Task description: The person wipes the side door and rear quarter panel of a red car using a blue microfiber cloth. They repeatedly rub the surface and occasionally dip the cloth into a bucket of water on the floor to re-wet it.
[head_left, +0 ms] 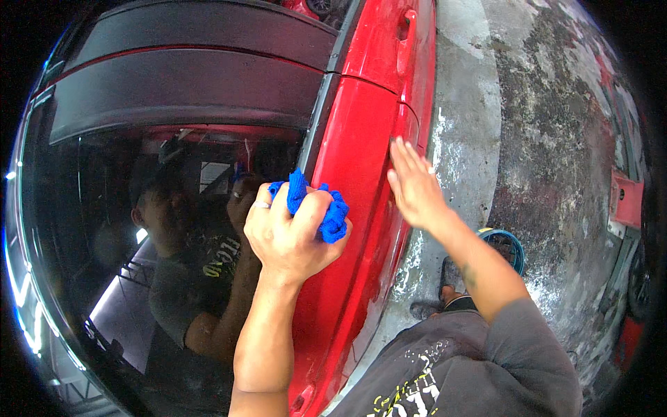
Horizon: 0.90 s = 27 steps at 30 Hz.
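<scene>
A bunched blue cloth [333, 221] is gripped in my left hand [288, 233], its folds poking out between the fingers. That hand is at the line where the dark side window [187, 160] meets the red door [361, 139] of a car. Farther right, my right hand [417, 182] reaches along the car's outer side, its fingers stretched out and slightly blurred. Nothing shows in it, and I cannot tell whether the fingertips touch the paint. The glossy glass reflects a person and bright lights.
Ahead is a red door handle [408, 35] beside a door seam. To the right lies a stained, partly wet concrete floor [465, 132]. Behind my right forearm stands a round teal-rimmed container [520, 254], close to my foot [448, 292]. A red object [625, 198] is at the far right.
</scene>
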{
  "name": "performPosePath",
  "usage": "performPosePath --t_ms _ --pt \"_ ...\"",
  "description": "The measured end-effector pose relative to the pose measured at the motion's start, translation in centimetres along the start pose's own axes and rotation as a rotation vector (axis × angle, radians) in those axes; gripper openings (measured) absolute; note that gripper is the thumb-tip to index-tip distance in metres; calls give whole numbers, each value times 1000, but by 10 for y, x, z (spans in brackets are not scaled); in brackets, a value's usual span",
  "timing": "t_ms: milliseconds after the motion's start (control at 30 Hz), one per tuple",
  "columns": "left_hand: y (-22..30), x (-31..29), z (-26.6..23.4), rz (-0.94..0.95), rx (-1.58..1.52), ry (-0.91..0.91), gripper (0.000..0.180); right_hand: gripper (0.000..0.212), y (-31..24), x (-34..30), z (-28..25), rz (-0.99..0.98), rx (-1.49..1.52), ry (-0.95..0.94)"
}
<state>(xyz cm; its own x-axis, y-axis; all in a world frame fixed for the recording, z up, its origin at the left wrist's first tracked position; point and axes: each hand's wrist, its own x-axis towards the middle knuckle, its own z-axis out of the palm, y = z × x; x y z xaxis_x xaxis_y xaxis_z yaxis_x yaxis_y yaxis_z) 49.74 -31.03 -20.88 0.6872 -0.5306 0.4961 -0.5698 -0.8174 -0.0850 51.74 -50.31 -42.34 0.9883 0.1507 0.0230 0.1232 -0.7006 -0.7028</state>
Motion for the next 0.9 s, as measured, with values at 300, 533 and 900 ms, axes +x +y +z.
performPosePath --t_ms 300,533,900 --pt "0 0 5 3 12 10 32 59 46 56 -19 97 412 244" --pt "3 2 8 32 19 13 30 61 10 51 37 74 575 434" --pt "1 -2 9 -5 -2 -14 33 64 -22 18 42 4 1010 404"
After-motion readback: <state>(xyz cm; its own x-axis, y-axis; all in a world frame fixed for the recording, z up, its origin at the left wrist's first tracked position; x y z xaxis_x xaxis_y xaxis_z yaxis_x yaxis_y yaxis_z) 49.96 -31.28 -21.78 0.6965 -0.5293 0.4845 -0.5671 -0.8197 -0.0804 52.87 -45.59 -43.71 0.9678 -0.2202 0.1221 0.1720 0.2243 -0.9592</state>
